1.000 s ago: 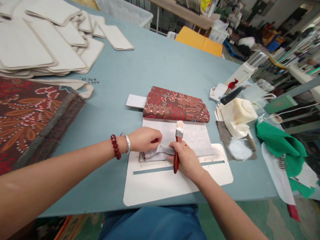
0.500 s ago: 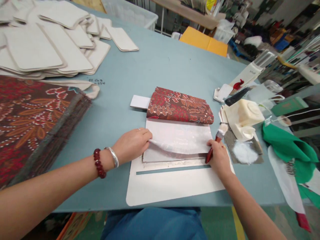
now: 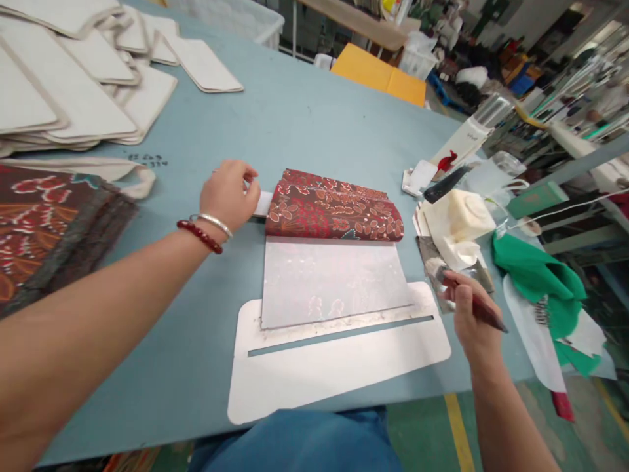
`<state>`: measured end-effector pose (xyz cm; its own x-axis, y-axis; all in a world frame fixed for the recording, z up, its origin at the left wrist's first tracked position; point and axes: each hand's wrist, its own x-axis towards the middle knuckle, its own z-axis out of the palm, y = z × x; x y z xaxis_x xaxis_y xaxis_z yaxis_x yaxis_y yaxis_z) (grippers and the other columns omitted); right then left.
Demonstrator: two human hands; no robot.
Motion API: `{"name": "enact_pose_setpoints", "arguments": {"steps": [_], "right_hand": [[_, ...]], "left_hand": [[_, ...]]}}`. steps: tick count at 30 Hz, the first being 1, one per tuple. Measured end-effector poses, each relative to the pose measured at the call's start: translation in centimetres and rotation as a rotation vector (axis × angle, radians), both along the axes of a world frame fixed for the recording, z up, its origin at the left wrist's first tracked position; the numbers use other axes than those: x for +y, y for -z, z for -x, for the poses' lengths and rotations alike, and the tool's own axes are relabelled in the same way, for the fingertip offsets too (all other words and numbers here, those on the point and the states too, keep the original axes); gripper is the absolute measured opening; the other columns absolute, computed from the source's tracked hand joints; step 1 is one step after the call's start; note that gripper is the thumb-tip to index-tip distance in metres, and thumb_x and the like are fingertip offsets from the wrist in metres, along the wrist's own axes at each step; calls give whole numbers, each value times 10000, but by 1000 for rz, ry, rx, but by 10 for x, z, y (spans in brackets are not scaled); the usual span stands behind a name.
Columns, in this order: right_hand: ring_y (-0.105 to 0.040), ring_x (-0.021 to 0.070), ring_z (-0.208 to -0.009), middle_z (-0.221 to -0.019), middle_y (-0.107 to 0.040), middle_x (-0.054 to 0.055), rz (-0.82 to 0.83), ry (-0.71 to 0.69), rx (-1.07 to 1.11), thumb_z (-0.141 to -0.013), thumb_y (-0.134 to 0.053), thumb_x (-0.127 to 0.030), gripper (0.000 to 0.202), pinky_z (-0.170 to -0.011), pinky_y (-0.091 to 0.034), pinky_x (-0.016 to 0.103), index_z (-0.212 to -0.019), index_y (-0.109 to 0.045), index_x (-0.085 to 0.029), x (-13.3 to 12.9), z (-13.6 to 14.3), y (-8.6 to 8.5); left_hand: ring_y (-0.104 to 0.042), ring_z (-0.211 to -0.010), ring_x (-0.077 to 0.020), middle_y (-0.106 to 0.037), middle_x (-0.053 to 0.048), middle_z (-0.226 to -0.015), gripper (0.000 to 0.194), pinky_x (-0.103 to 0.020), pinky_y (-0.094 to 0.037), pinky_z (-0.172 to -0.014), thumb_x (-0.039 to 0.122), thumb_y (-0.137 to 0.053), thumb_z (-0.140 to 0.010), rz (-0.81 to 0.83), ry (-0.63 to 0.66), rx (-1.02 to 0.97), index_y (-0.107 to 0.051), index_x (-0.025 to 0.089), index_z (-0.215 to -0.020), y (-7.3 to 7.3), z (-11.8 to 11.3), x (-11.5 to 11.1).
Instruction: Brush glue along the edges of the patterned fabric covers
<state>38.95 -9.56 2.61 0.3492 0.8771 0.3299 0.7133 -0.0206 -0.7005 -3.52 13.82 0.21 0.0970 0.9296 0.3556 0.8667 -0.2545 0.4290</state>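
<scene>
My right hand (image 3: pixel 476 311) is closed round the dark handle of a brush (image 3: pixel 486 314), its head down at the white paste on a small grey-brown board (image 3: pixel 432 252). Held above the table, my left hand (image 3: pixel 230 193) has loosely bent fingers with nothing seen in them. Its fingertips are beside a white strip (image 3: pixel 263 204) that sticks out from under a folded piece of red-brown flowered fabric (image 3: pixel 334 206). The fabric's pale underside (image 3: pixel 334 282) lies flat toward me, over a white slotted template (image 3: pixel 339 373).
Off-white padded panels (image 3: pixel 73 98) are heaped at the far left, with stacked flowered fabric (image 3: pixel 44 229) nearer. On the right stand a cut-open cream container (image 3: pixel 462 216), a clear jug (image 3: pixel 496 177) and green cloth (image 3: pixel 540 269). A yellow folder (image 3: pixel 378 75) is at the far edge.
My left hand has let go of the fabric edge and moved up and left to the white strip. The fabric now lies flat. My right hand has carried the brush right, to the paste.
</scene>
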Motion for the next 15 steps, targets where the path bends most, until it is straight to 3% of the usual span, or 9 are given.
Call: {"name": "enact_pose_setpoints", "arguments": {"steps": [1, 3, 5, 8, 10, 12, 13, 15], "right_hand": [[-696, 190, -728, -992, -725, 96, 18, 8, 97, -993, -461, -571, 452, -694, -559, 337, -1049, -688, -185, 3, 8, 0], [-681, 177, -653, -803, -717, 55, 115, -46, 231, -986, -489, -562, 426, -638, -546, 306, -900, -675, -188, 11, 38, 2], [-664, 166, -636, -677, -685, 20, 221, -235, 276, -957, -566, -516, 370, -625, -526, 275, -801, -662, -194, 18, 90, 5], [-647, 137, -668, -717, -699, 7, 278, -600, 335, -938, -613, -428, 288, -651, -503, 242, -777, -668, -196, 19, 180, 10], [-640, 125, -705, -776, -705, 5, 243, -758, 323, -950, -598, -375, 233, -694, -492, 235, -823, -675, -196, 16, 222, 13], [-619, 120, -702, -764, -679, 3, 198, -793, 221, -973, -553, -336, 229, -702, -471, 235, -828, -663, -197, 13, 233, 18], [-605, 118, -686, -741, -660, 1, 190, -769, 150, -983, -530, -323, 243, -691, -459, 235, -818, -656, -197, 11, 224, 20], [-590, 119, -657, -709, -636, -1, 219, -654, 23, -995, -512, -325, 272, -660, -442, 235, -798, -648, -197, 8, 178, 23]], "left_hand": [[-632, -994, -190, -689, -56, -1051, 280, -280, -466, -930, 317, -465, -941, 20, 84, -26, -643, 164, -1094, 4, 5, -18], [-664, -1012, -214, -722, -59, -1068, 267, -325, -505, -952, 336, -497, -938, 205, 418, -44, -675, 190, -1075, 11, 10, -58], [-552, -1307, -244, -636, -69, -1369, 341, -380, -423, -1123, 240, -520, -913, 378, 722, -10, -661, 217, -1223, 18, 12, -93], [-181, -1553, -269, -308, -24, -1650, 633, -480, -189, -1261, 81, -544, -829, 546, 875, 86, -535, 270, -1433, 23, 12, -120], [-80, -1566, -284, -203, -16, -1682, 738, -526, -128, -1265, 36, -551, -794, 616, 883, 118, -476, 283, -1484, 24, 14, -121], [-60, -1566, -286, -180, -18, -1686, 770, -535, -112, -1265, 15, -545, -777, 642, 892, 119, -461, 282, -1495, 23, 15, -118], [-56, -1566, -284, -178, -17, -1686, 780, -534, -109, -1265, 9, -539, -770, 642, 894, 116, -459, 282, -1497, 22, 16, -116], [-51, -1567, -277, -172, -9, -1687, 796, -531, -101, -1267, 4, -523, -763, 635, 897, 114, -448, 286, -1503, 23, 17, -114]]}}
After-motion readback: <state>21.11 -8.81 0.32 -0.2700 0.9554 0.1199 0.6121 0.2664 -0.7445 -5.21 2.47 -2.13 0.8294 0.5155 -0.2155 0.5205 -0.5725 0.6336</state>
